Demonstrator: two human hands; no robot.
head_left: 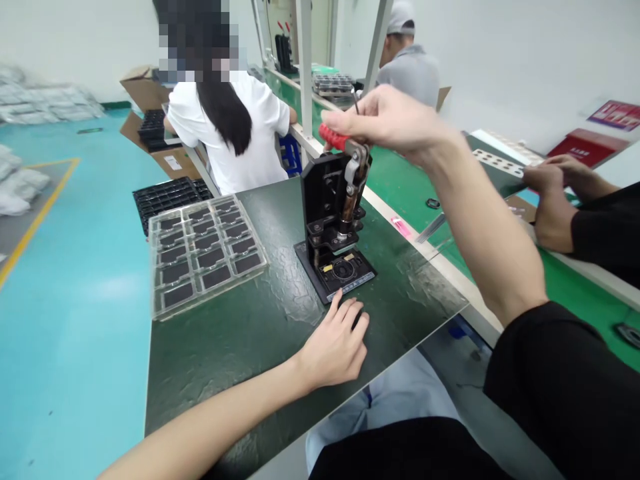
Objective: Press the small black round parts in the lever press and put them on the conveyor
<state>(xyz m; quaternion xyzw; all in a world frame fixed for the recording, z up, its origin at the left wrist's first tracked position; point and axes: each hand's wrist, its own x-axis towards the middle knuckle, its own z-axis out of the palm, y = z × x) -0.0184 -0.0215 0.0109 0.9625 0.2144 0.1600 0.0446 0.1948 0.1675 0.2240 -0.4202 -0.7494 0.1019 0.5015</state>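
A black toggle press (315, 193) stands upright on the dark green table. My right hand (387, 120) is wrapped round its red handle (334, 137) at the top, with a thin metal tool sticking up by the fingers. Under the press head, a black part with a round ring (344, 269) lies on the base. My left hand (340, 340) rests on the table just in front of the base, its fingers apart and fingertips by the front edge. Left of the press lies a clear tray (207, 253) with rows of dark rectangular pieces.
Black trays (165, 200) are stacked beyond the table's left edge, near an open cardboard box (173, 163). A person in white (250, 143) sits ahead. A green conveyor (395, 180) runs along the right, where another person's hands (555, 177) are. A metal post (304, 73) rises behind the press.
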